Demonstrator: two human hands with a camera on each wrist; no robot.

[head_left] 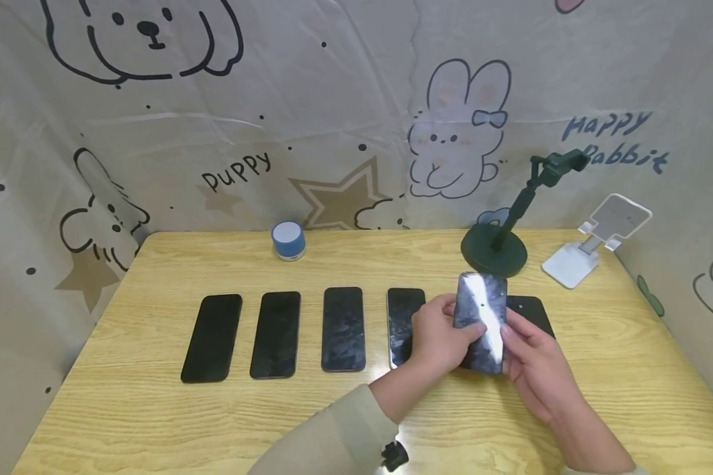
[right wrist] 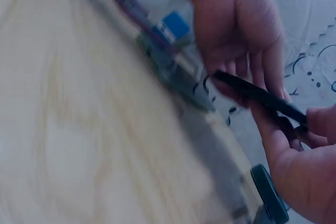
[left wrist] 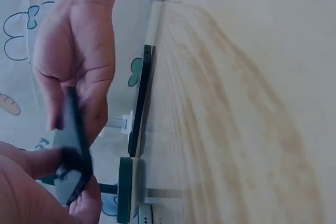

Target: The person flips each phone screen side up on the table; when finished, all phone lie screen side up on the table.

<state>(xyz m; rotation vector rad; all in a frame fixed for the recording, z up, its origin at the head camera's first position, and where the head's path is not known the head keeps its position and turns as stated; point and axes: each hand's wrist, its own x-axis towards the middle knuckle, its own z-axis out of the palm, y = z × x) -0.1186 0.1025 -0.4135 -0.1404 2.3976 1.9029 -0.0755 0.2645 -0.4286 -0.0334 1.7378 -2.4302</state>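
Note:
Both hands hold one smartphone [head_left: 481,310] above the right half of the table, its glossy screen reflecting a bright streak. My left hand [head_left: 442,336] grips its left edge, the thumb lying over the screen. Along the right edge my right hand [head_left: 535,363] pinches the same phone. Seen edge-on, the held phone [right wrist: 262,98] is a thin dark slab between the hands in the right wrist view. Behind the right hand lies another black phone [head_left: 531,310], partly hidden. A phone [head_left: 399,330] just left of the left hand is partly covered by it.
Further left, three dark phones [head_left: 212,338] [head_left: 276,335] [head_left: 343,330] lie in a row on the wooden table [head_left: 184,422]. Behind stand a blue round speaker [head_left: 288,241], a dark green stand [head_left: 499,247] and a white phone stand [head_left: 582,254]. A patterned cloth [head_left: 333,99] hangs behind.

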